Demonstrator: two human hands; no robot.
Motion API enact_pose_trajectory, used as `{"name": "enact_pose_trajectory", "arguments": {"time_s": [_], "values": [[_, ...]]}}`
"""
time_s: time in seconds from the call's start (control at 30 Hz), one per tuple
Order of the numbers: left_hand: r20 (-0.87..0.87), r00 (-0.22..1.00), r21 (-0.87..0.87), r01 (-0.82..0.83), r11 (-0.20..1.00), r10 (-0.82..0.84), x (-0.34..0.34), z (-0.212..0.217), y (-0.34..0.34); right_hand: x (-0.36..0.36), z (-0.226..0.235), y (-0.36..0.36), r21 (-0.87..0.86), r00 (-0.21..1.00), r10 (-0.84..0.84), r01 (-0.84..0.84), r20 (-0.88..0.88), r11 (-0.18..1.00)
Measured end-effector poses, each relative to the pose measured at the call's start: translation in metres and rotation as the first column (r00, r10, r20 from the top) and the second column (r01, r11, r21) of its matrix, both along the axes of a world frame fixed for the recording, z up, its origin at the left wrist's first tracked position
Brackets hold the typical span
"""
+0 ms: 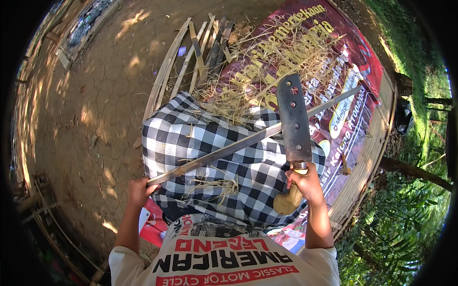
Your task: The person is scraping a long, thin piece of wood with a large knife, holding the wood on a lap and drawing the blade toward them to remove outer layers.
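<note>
Brown cracked ground [105, 95] extends along the left side. To the right, a printed maroon banner [267, 24] carries large yellow and white lettering, with its right edge running beside a slatted bamboo border [355, 190]. Black-and-white checked cloth [176, 138] covers the lap. The white shirt [214, 274] bears red and black lettering, inverted in this view. Pale shavings [234, 112] lie over the banner and the cloth's far edge; loose bamboo pieces [168, 69] lie beyond the lap, to the left of the shavings. The bamboo strip [224, 151] spans the lap diagonally, far end raised to the right. The broad knife [294, 119] crosses in front of it, blade pointing away; contact cannot be determined. Left hand [140, 190]: fingers closed around the strip's near end, forearm extended. Right hand [307, 181]: wrapped around the knife's wooden handle [287, 202], near the blade collar.
</note>
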State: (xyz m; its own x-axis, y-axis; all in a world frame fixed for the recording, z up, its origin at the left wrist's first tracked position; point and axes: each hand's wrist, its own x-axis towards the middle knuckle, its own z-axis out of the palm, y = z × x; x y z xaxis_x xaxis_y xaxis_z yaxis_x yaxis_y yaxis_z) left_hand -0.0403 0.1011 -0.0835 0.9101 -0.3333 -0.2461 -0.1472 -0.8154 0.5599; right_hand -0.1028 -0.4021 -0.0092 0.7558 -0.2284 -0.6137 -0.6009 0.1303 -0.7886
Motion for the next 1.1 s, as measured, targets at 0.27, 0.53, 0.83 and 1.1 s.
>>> {"name": "enact_pose_trajectory", "arguments": {"time_s": [0.27,0.53,0.83,1.1], "values": [[-0.026,0.999,-0.076,-0.037,0.996,0.035,-0.003,-0.007,-0.002,0.014,0.016,-0.012,-0.008,0.997,-0.054,0.055,0.061,0.998],[-0.034,0.999,-0.029,0.022,0.999,-0.023,0.005,0.002,-0.004,0.010,0.006,-0.009,-0.016,1.000,-0.011,0.011,0.027,1.000],[-0.075,0.997,0.043,0.026,0.999,-0.023,0.010,-0.001,-0.002,0.008,-0.002,0.005,0.093,0.997,-0.065,0.068,-0.036,0.993],[-0.063,0.997,-0.006,0.048,0.999,-0.049,0.012,-0.001,-0.002,0.012,-0.001,-0.001,0.039,0.999,-0.042,0.043,-0.012,0.998]]}}
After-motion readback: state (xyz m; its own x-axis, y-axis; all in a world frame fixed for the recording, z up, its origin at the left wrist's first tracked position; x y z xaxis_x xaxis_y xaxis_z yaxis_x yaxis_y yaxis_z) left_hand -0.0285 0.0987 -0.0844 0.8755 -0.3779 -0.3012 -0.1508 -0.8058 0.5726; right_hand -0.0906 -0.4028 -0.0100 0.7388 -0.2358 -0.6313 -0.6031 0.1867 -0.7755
